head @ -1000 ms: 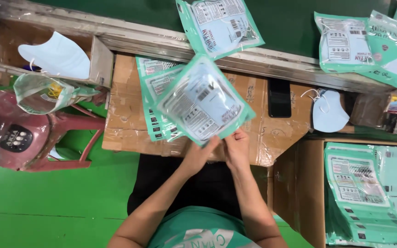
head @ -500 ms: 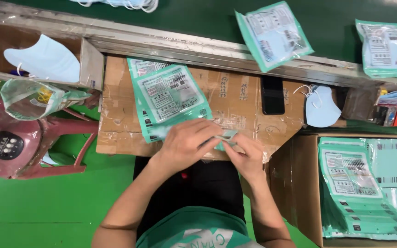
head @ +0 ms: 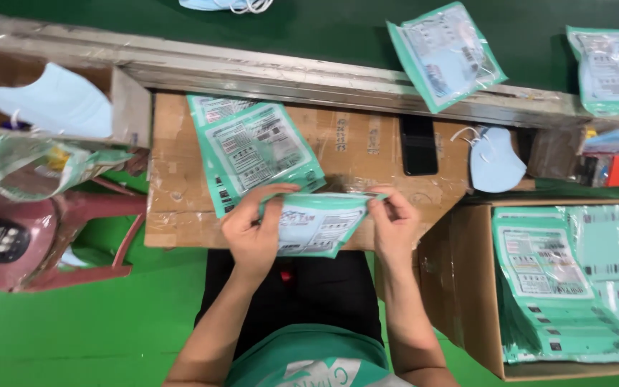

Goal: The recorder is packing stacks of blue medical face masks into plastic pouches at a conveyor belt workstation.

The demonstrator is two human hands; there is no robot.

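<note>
Both hands hold one flat teal plastic pouch with a pale blue mask inside [head: 320, 223], at the near edge of the brown cardboard worktop [head: 367, 147]. The left hand [head: 252, 233] has its grip closed on the pouch's left end, thumb on top near the upper corner. The right hand [head: 394, 226] pinches the pouch's right upper corner between thumb and fingertips. The pouch lies roughly level, partly over the near edge of the worktop, above the person's dark lap.

Just beyond it, touching or nearly touching its upper edge, a small stack of matching teal printed pouches [head: 256, 150] lies tilted on the left part of the worktop. A black phone [head: 419, 145] lies near the far edge, and a loose pale blue mask [head: 496, 159] rests at the right edge. To the right of the worktop an open cardboard box of filled teal pouches [head: 574, 279] stands. Another teal pouch [head: 445, 54] lies on the dark green belt [head: 309, 32] past the far edge.
</note>
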